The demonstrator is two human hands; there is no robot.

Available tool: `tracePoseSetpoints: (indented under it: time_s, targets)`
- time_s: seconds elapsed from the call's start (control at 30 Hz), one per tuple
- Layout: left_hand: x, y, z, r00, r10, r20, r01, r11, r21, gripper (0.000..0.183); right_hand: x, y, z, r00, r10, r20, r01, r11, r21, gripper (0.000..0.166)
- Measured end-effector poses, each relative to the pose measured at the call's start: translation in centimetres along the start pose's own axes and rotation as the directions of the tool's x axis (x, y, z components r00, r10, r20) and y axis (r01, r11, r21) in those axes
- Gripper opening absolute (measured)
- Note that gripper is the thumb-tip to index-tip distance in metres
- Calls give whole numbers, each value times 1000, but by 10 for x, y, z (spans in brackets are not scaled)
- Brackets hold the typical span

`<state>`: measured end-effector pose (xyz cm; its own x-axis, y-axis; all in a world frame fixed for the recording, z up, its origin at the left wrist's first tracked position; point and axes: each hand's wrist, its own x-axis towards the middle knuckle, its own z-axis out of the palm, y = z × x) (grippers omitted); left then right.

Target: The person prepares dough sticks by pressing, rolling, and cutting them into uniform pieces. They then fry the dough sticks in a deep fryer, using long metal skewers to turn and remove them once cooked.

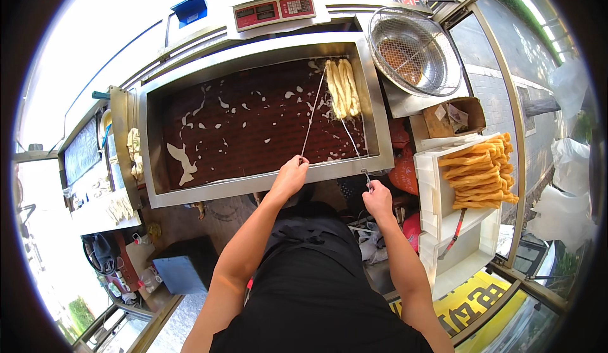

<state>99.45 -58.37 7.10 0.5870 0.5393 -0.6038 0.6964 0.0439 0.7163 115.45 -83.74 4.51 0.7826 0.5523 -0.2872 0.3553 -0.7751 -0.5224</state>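
Pale dough sticks [343, 89] float side by side in dark oil [228, 139] at the right end of a rectangular steel fryer [256, 184]. My left hand [290, 176] grips a thin metal rod [314, 108], whose far tip reaches the upper left of the dough. In my right hand [379, 202] is another thin metal rod [351, 139], with its tip at the lower end of the dough. Both hands are close to the fryer's near rim. My fingers hide the ends of the rod handles.
Golden fried dough sticks [477, 172] fill a white plastic crate [430, 182] on the right. Behind it stand a cardboard box [432, 118] and a steel bowl with a wire basket [449, 63]. A digital scale [275, 12] sits beyond the fryer. Raw dough strips [121, 209] lie at left.
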Motion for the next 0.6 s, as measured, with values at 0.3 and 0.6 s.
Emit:
tracePoseSetpoints:
  time_s: [0.3, 0.6]
  targets:
    - [-4, -8, -4, 999, 0, 55, -3, 999, 44, 32, 2, -3, 4, 1000, 2, -1, -2, 1000, -21, 26]
    - [10, -12, -3, 997, -33, 74, 29, 999, 46, 35, 2, -18, 14, 999, 49, 17, -48, 998, -28, 28]
